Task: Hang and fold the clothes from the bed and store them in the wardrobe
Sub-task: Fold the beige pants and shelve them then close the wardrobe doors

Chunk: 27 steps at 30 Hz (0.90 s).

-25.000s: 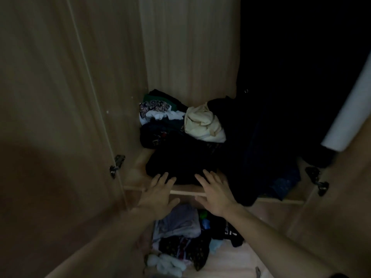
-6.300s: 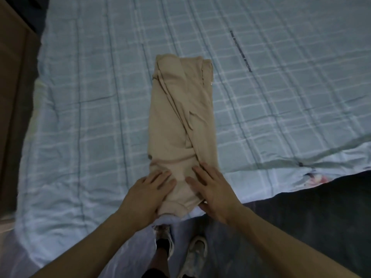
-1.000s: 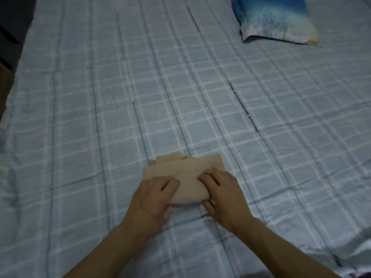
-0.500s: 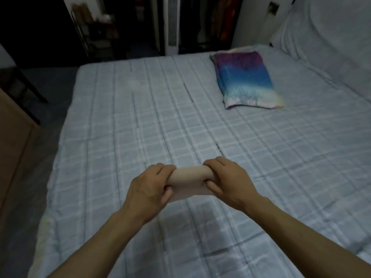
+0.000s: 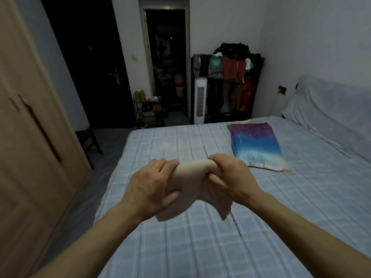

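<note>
- Beige garment (image 5: pixel 190 183), pressed flat on the bed (image 5: pixel 200 247) a second ago, is now hanging folded in the air above it.
- Left hand (image 5: pixel 148 189) and right hand (image 5: pixel 230 177) are each clamping one end of the bundle, thumbs underneath, loose edges drooping below.
- Folding is looking done, so carrying it to the wardrobe (image 5: pixel 30 137) on the left is likely coming next.
- Checked blue sheet is lying bare except for a colourful pillow (image 5: pixel 257 147) well beyond the hands.
- Dim room is showing a dark doorway (image 5: pixel 166 67), a white fan (image 5: pixel 199 99) and a crowded rack (image 5: pixel 234 77) at the far wall.
</note>
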Motion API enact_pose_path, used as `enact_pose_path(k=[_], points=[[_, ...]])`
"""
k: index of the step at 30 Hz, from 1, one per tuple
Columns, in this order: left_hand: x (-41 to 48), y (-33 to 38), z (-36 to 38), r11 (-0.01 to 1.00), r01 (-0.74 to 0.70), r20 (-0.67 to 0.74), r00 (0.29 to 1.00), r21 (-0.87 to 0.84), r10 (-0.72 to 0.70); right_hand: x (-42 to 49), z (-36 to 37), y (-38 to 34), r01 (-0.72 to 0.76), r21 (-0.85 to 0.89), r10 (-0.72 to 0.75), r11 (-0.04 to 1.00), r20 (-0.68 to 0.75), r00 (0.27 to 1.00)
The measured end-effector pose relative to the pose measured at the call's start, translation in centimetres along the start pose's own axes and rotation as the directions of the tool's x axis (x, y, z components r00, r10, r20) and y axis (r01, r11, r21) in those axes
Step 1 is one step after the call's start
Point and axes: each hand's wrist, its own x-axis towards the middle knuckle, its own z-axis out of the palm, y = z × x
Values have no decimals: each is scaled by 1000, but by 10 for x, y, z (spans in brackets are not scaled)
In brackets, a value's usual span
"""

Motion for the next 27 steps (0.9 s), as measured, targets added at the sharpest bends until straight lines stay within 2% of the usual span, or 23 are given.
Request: enact_pose_path(k=[6,13,19,23,27], points=[[-17,33,-66,988,101,-130,988,121,-85,2,-51,-39,140,65,-141,988,-1,990],[-52,39,-137,944,246,-172,962,221,-211,8,-66,-90,330,169,-336,929,9,942],[-96,34,-199,890,342,-185,937,301,-298,11,-41,-146,505,223,-522,834,19,853],[-144,25,-235,814,408,-146,912,412,-383,13,-6,-201,534,299,-563,791,14,827],[-203,14,-275,737,515,-167,852,438,-496,10,22,-271,557,398,-608,729,1,794]])
